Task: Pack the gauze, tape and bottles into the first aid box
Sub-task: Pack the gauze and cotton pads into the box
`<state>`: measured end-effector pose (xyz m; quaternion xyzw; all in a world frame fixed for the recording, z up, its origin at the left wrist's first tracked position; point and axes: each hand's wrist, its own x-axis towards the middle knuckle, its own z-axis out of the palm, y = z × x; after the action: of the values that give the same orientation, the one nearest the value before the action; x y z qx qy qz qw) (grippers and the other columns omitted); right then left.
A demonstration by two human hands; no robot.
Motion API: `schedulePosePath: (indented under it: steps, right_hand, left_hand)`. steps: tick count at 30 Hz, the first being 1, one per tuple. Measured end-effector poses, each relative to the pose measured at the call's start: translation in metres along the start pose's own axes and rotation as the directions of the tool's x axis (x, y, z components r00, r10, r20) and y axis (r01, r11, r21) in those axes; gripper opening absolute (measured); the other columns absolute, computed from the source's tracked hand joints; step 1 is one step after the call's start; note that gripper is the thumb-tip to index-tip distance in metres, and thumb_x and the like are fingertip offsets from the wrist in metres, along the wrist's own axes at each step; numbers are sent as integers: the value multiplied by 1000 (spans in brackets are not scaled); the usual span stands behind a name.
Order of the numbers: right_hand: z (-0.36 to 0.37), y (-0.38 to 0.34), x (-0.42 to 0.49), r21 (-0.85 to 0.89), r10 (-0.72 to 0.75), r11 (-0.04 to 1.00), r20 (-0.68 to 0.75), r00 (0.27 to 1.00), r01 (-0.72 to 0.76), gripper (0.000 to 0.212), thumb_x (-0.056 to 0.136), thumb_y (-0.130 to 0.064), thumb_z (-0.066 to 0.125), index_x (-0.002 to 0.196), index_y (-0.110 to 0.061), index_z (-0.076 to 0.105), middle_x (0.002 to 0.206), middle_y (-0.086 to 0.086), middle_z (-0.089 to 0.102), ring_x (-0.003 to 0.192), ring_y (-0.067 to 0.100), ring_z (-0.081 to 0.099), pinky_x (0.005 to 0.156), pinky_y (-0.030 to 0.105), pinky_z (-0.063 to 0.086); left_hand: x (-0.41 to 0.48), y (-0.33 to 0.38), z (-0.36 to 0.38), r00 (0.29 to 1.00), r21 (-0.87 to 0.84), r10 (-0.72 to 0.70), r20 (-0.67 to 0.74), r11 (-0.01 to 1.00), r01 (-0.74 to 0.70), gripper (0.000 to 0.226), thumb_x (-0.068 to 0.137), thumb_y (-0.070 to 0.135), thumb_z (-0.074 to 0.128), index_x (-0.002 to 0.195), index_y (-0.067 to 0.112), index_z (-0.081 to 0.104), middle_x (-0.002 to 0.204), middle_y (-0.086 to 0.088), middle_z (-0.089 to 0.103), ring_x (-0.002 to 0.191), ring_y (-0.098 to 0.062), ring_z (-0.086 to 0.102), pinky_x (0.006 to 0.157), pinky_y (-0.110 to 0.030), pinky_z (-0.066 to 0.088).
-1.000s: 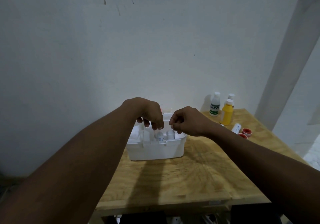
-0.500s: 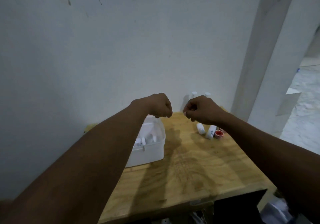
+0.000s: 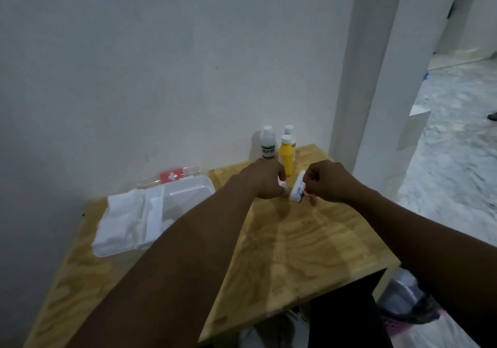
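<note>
plywood table (image 3: 309,253): both hands moved off first aid box (image 3: 188,194) to far right corner, left hand (image 3: 267,179) and right hand (image 3: 326,181) curled on small tape rolls (image 3: 306,192) beside bottles (image 3: 285,159), grip unclear.

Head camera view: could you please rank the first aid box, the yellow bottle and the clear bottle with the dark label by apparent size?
1. First aid box, clearly largest.
2. and 3. Yellow bottle and clear bottle: they look about alike, and the left hand hides their bases, so I won't rank them.
</note>
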<state>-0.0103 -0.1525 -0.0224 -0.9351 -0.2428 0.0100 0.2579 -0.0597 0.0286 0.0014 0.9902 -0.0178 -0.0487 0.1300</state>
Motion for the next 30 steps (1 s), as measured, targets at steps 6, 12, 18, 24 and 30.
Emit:
schedulePosePath:
  steps: [6,12,18,24,30]
  right_hand:
    - [12,10,7,-21,-13,1000,-51,999,12,16,75,-16,71,92,-15,69,84,-2,60,79,17,56,72,32,50]
    - [19,11,14,-28,-39,999,-6,999,39,18,75,-17,71,93,-18,68,89,-3,58,85,17,57,73,33,50]
    - [22,13,15,-28,-37,999,7,999,37,14,76,-16,72,89,-18,68,89,-3,58,83,16,55,71,32,50]
    - [17,22,12,-54,-10,998,23,1000,12,14,75,-21,75,74,-22,61,77,-7,56,76,15,54,61,27,39]
    - [13,17,11,-51,-4,999,11,1000,4,28,75,-18,72,62,-28,49,71,-9,53,71,15,52,61,29,41]
  left_hand:
    - [17,-6,21,1000,41,-27,-12,999,28,51,84,43,71,132,28,58,137,-5,54,121,-27,55,95,-43,51]
    - [22,-8,28,998,30,-51,-22,998,52,41,84,41,72,123,29,62,125,-4,59,109,-26,58,86,-41,54]
    - [23,-14,29,998,8,-64,-21,998,65,35,84,39,72,116,30,62,122,-3,59,108,-26,57,87,-42,53]
    - [24,-12,32,998,2,-64,-7,998,64,35,80,41,76,111,32,61,120,-2,60,104,-24,58,86,-42,54]
    - [24,-12,33,997,-3,-72,-3,997,72,49,78,44,78,119,30,55,121,-2,59,105,-24,58,86,-41,53]
